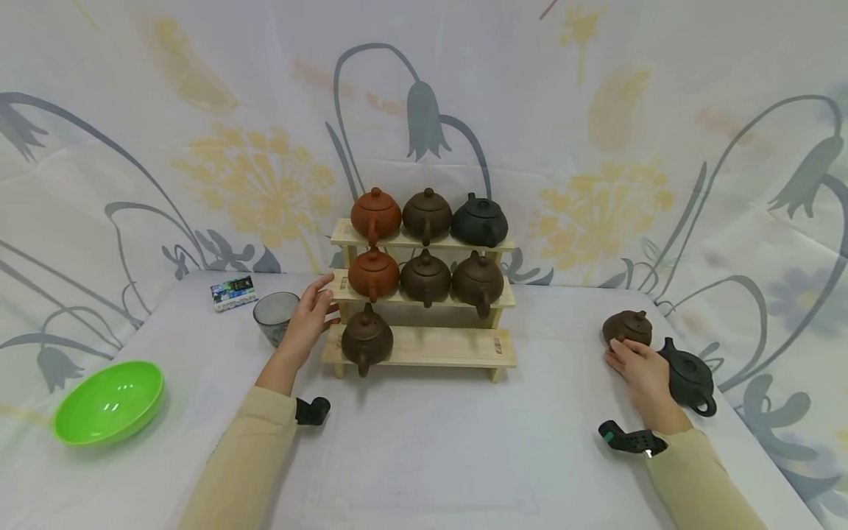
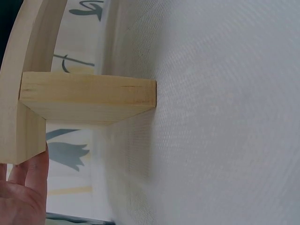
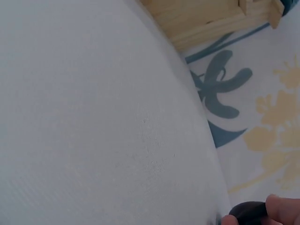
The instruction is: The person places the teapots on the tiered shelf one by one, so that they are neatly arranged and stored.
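At the far right of the table, in the head view, my right hand pinches a small brown teapot. In the right wrist view the fingertips grip a dark rounded part of the teapot. My left hand is at the left end of a three-tier wooden stand. Its fairly straight fingers lie right at a shelf's end in the left wrist view. Three teapots stand on each upper tier. A brown teapot sits at the left of the bottom tier.
A black teapot stands beside my right hand, near the table's right edge. A glass cup is close to my left hand. Farther left are a small colourful card or packet and a green bowl. Patterned cloth hangs behind.
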The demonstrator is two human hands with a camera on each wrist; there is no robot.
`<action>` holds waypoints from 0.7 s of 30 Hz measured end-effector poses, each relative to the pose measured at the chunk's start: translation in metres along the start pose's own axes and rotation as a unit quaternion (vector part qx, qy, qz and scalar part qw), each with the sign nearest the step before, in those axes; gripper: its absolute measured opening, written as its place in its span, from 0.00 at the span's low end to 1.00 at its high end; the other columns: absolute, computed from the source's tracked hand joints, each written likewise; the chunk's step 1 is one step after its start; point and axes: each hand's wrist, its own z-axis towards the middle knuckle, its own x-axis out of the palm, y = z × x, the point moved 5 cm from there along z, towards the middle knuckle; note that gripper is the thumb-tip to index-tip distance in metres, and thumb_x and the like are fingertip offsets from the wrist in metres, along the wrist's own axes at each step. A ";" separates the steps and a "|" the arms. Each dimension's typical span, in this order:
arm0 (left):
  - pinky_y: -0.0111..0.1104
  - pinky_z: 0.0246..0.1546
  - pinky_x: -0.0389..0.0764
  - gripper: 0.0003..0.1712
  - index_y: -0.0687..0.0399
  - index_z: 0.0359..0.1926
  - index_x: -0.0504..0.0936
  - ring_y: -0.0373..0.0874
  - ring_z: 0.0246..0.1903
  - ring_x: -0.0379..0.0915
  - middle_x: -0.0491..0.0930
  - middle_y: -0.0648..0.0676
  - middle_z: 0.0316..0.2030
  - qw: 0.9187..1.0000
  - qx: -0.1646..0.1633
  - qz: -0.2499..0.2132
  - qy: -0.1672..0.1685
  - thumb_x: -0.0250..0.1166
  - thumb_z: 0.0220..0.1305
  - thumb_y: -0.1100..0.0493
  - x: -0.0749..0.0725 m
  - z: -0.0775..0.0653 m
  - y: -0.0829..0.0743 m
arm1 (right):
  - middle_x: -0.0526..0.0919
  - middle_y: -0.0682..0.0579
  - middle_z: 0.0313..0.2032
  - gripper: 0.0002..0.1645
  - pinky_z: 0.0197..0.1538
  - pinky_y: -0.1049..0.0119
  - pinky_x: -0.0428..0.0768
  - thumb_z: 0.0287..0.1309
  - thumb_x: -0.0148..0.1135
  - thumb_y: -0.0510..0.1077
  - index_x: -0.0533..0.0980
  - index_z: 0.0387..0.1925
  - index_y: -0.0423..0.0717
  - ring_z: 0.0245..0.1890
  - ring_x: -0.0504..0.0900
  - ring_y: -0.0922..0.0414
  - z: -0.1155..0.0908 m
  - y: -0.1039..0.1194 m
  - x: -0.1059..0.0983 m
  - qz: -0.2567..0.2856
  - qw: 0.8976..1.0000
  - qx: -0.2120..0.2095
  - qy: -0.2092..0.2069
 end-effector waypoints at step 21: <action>0.46 0.55 0.67 0.29 0.52 0.72 0.49 0.59 0.60 0.60 0.59 0.65 0.63 1.000 0.002 0.004 -0.003 0.40 0.75 0.51 0.000 0.000 0.000 | 0.77 0.55 0.36 0.05 0.48 0.71 0.76 0.61 0.59 0.36 0.77 0.32 0.48 0.38 0.82 0.64 -0.077 0.018 0.047 0.003 0.978 -0.088 0.191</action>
